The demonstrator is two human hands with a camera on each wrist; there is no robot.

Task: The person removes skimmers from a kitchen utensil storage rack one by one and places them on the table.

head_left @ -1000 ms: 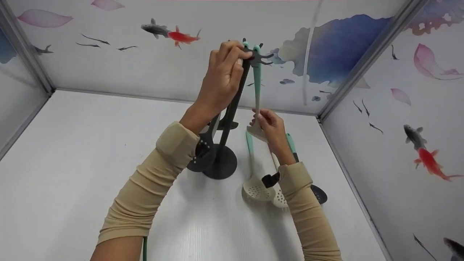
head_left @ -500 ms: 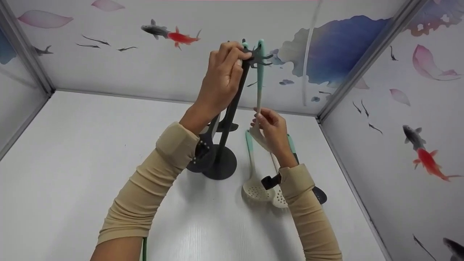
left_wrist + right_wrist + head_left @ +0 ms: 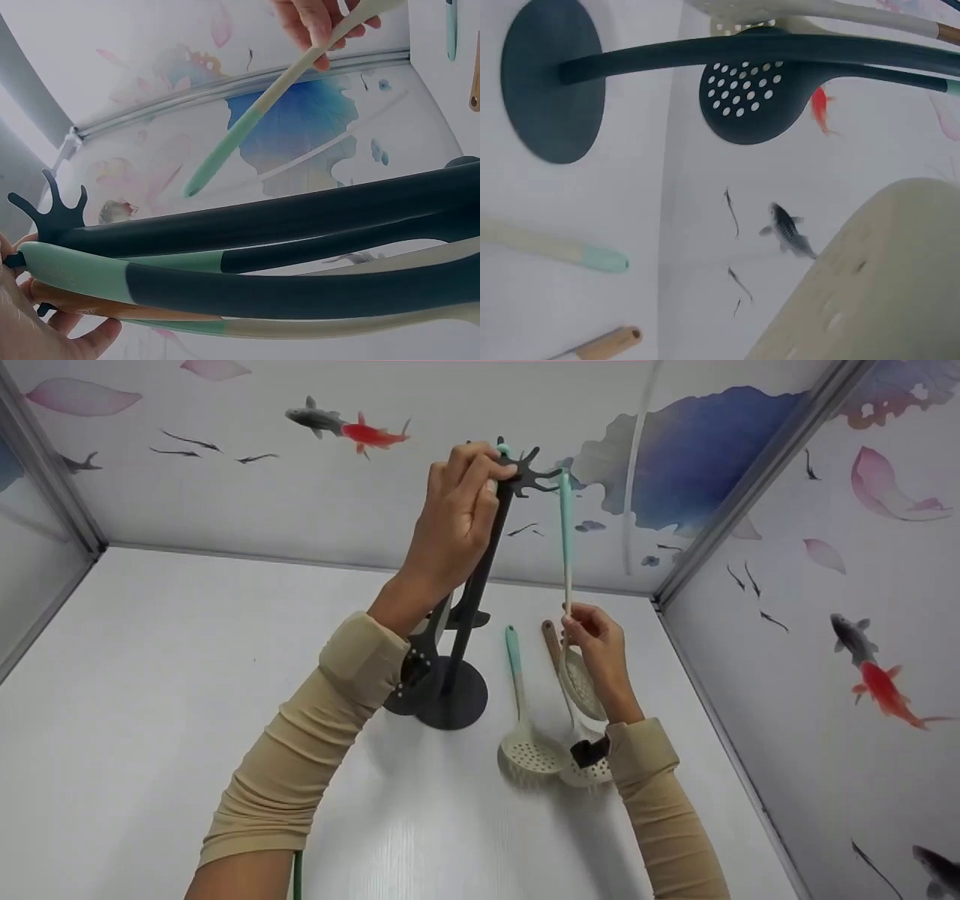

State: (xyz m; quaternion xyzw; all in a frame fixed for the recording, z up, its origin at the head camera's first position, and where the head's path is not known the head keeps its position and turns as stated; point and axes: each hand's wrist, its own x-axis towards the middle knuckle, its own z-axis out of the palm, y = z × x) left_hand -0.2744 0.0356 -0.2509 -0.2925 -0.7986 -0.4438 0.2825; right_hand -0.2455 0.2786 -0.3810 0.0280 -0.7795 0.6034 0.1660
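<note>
The right hand (image 3: 609, 660) has moved outward, and the spoon (image 3: 579, 682) with it: its mint handle, among the hooks a second ago, now stands beyond their outer tips. The left wrist view shows a gap between handle end and hooks, so I judge that the spoon is free of the rack (image 3: 484, 566) and its weight rests on the right hand alone. The fingers pinch it low on the stem, just above the pierced head, handle up. The left hand (image 3: 459, 521) stays at the rack's top, fingers curled over it and gripping, apparently as a steadying hold; it hides some of the hooks.

In the right wrist view a black skimmer (image 3: 791, 101) hangs by the pole; other utensils crowd under the left hand. Farther down on the table (image 3: 187, 697) lie a mint skimmer (image 3: 532, 754) and a brown skimmer (image 3: 590, 775), heads close together; I cannot tell whether they touch. The spoon and right wrist cover part of the brown skimmer. A dark utensil that showed past the right sleeve (image 3: 667, 810) is now out of sight. Behind everything stands the painted wall (image 3: 225, 502).
</note>
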